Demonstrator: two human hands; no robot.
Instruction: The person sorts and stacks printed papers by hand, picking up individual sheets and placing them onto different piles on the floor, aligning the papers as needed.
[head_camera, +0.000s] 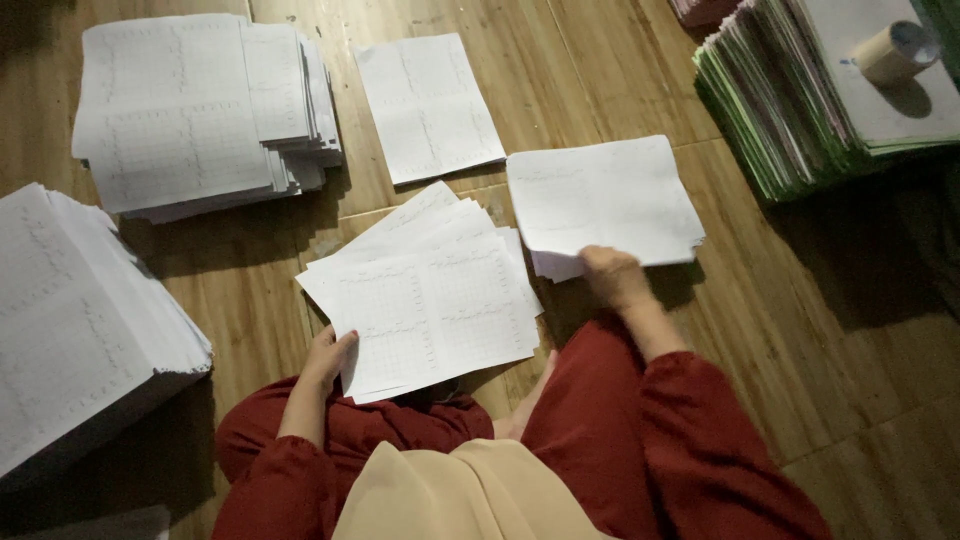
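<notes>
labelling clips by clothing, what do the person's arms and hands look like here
Both arms wear long dark red sleeves gathered at the wrist. The left hand and right hand are bare, with no gloves, rings or watch visible. A beige cloth hangs between the arms.

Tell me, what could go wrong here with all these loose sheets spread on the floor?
1. The fanned sheets under the left hand are already splayed unevenly; a nudge could mix their order.
2. The right hand pinches only the near edge of the small stack, so the sheets could slide apart or crease.
3. The tall pile at the left leans toward its edge and might slump onto the wooden floor.
</notes>
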